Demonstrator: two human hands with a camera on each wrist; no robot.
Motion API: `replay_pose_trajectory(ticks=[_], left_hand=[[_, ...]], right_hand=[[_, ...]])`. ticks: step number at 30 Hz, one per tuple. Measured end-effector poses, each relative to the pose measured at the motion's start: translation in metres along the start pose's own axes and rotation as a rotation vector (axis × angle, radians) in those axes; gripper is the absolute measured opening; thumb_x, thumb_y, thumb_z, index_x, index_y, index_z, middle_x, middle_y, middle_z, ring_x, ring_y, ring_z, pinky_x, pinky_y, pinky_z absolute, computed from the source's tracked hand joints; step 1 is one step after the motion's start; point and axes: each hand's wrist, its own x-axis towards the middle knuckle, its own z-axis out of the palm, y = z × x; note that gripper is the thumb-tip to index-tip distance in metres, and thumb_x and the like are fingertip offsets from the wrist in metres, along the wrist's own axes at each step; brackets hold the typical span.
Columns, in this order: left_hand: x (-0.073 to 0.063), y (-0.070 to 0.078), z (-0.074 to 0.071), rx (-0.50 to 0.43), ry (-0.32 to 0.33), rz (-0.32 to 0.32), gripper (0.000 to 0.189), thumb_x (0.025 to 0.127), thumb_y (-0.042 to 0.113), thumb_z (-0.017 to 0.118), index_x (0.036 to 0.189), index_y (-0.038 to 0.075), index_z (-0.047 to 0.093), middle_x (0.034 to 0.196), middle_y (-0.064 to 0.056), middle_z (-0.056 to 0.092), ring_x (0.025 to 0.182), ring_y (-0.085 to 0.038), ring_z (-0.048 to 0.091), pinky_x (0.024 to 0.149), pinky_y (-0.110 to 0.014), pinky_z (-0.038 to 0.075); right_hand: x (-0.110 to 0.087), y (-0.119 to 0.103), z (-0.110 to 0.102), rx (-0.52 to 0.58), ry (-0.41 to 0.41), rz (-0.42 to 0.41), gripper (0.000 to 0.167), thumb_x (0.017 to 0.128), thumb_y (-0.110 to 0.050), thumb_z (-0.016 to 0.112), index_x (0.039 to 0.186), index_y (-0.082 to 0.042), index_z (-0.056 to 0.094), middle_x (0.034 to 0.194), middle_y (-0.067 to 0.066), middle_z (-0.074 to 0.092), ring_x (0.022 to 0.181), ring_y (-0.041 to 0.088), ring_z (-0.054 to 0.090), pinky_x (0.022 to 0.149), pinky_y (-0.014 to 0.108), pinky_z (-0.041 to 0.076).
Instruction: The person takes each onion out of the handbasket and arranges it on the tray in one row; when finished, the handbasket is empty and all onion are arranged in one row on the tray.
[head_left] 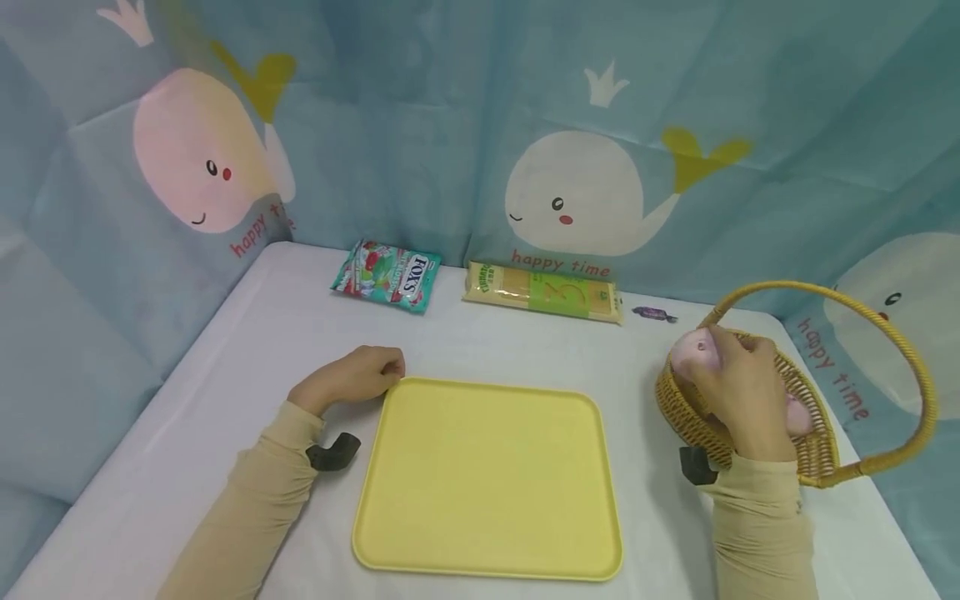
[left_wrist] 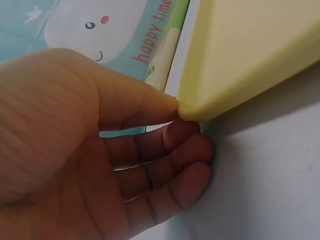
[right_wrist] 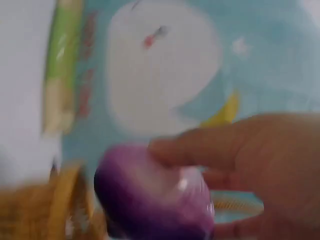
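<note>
Purple item (right_wrist: 150,200) sits pinched in right hand (head_left: 742,387), corner of yellow tray (head_left: 487,483) in left hand (head_left: 356,375)

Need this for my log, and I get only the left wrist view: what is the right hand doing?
Observer: The right hand grips a rounded purple-pink thing; it is too blurred to name.
Operator: Where is that hand?
Observer: At the basket, which stands to the right of the tray.
Operator: Does anything else show in there?
Observer: Yes, in the head view a pink thing shows in the basket, just right of the hand.
</note>
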Motion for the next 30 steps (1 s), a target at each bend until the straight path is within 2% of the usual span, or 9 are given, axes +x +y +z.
replay_pose_trajectory(ticks=[3,5,9,13,15,18,21,24,30], left_hand=[[0.001,0.001,-0.003,0.004,-0.004,0.006,0.012,0.094,0.007,0.050,0.092,0.009,0.061,0.086,-0.004,0.059,0.078,-0.016,0.050,0.069,-0.029,0.041],[0.001,0.000,-0.004,0.008,-0.002,0.010,0.012,0.094,0.007,0.050,0.092,0.009,0.062,0.086,-0.004,0.059,0.078,-0.016,0.050,0.069,-0.029,0.041],[0.003,-0.001,-0.005,0.002,0.000,0.011,0.012,0.094,0.007,0.050,0.093,0.008,0.062,0.086,-0.005,0.059,0.077,-0.017,0.050,0.067,-0.029,0.041],[0.003,-0.001,-0.004,-0.008,-0.003,0.007,0.012,0.094,0.007,0.050,0.093,0.008,0.062,0.086,-0.005,0.058,0.077,-0.017,0.050,0.067,-0.029,0.041],[0.003,0.000,-0.003,-0.009,-0.004,0.004,0.012,0.094,0.008,0.050,0.093,0.009,0.062,0.086,-0.004,0.058,0.078,-0.017,0.050,0.068,-0.029,0.041],[0.002,0.001,-0.003,-0.009,-0.005,0.003,0.012,0.095,0.008,0.050,0.093,0.009,0.062,0.086,-0.004,0.058,0.078,-0.017,0.050,0.069,-0.029,0.041],[0.001,0.002,-0.003,-0.005,-0.005,0.005,0.012,0.095,0.009,0.050,0.093,0.009,0.062,0.086,-0.005,0.058,0.079,-0.017,0.050,0.070,-0.029,0.041],[0.000,0.003,-0.003,-0.007,-0.008,0.012,0.012,0.096,0.009,0.050,0.093,0.008,0.062,0.085,-0.005,0.058,0.079,-0.017,0.050,0.069,-0.029,0.041],[-0.001,0.000,-0.001,-0.004,0.001,0.032,0.011,0.095,0.009,0.051,0.092,0.009,0.062,0.084,-0.004,0.058,0.078,-0.016,0.050,0.070,-0.029,0.041]], right_hand=[[-0.012,-0.026,0.005,0.072,0.026,-0.163,0.060,0.089,-0.025,0.066,0.143,-0.006,0.047,0.126,0.034,0.044,0.108,0.050,0.051,0.085,0.065,0.044],[-0.020,-0.046,0.015,0.092,-0.013,-0.297,0.061,0.087,-0.024,0.071,0.142,-0.007,0.049,0.124,0.029,0.048,0.098,0.041,0.059,0.082,0.056,0.051],[-0.038,-0.081,0.043,0.109,-0.182,-0.492,0.062,0.084,-0.030,0.076,0.139,-0.015,0.054,0.130,0.019,0.052,0.082,0.018,0.064,0.071,0.032,0.055],[-0.057,-0.101,0.069,0.105,-0.316,-0.620,0.060,0.081,-0.028,0.078,0.136,-0.020,0.056,0.131,0.014,0.052,0.080,0.009,0.059,0.070,0.023,0.050],[-0.064,-0.107,0.078,0.108,-0.332,-0.682,0.059,0.080,-0.027,0.078,0.135,-0.019,0.057,0.129,0.013,0.053,0.083,0.010,0.058,0.072,0.024,0.050],[-0.069,-0.113,0.087,0.102,-0.301,-0.748,0.059,0.079,-0.027,0.079,0.133,-0.017,0.058,0.126,0.012,0.055,0.089,0.014,0.059,0.075,0.027,0.051],[-0.071,-0.120,0.094,0.076,-0.236,-0.796,0.061,0.077,-0.028,0.081,0.132,-0.015,0.058,0.124,0.013,0.057,0.098,0.021,0.061,0.082,0.034,0.054],[-0.070,-0.128,0.100,0.051,-0.200,-0.829,0.061,0.078,-0.031,0.081,0.132,-0.015,0.057,0.122,0.014,0.058,0.101,0.024,0.062,0.084,0.036,0.054],[-0.061,-0.152,0.114,0.059,-0.195,-0.817,0.061,0.082,-0.030,0.078,0.134,-0.012,0.053,0.123,0.013,0.058,0.105,0.025,0.063,0.089,0.037,0.054]])
